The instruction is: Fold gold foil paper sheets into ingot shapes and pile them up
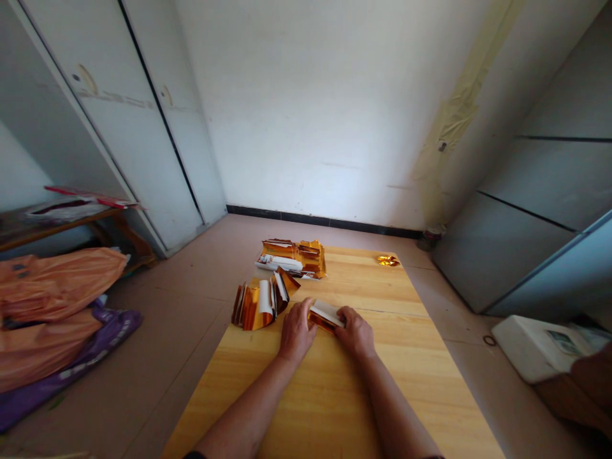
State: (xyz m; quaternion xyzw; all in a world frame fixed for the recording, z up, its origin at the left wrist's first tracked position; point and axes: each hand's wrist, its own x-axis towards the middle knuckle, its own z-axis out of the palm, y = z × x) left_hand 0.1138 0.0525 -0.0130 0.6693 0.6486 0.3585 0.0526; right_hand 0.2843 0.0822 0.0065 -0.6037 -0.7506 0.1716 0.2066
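Both my hands rest on a light wooden table (335,395) and press on one small gold and white foil sheet (326,313). My left hand (295,331) grips its left end with the fingers curled. My right hand (356,331) holds the right end, fingers closed over the edge. Just left of my left hand lies a loose pile of curled gold foil sheets (262,301). Farther back on the table sits a second stack of gold and white foil sheets (292,257). A small crumpled gold foil piece (387,260) lies at the far right corner.
Orange and purple plastic bags (52,306) are heaped on the floor at the left, below a low wooden bench (71,220). A white cabinet (138,127) stands at the back left. A white box-like device (540,344) sits on the floor at the right.
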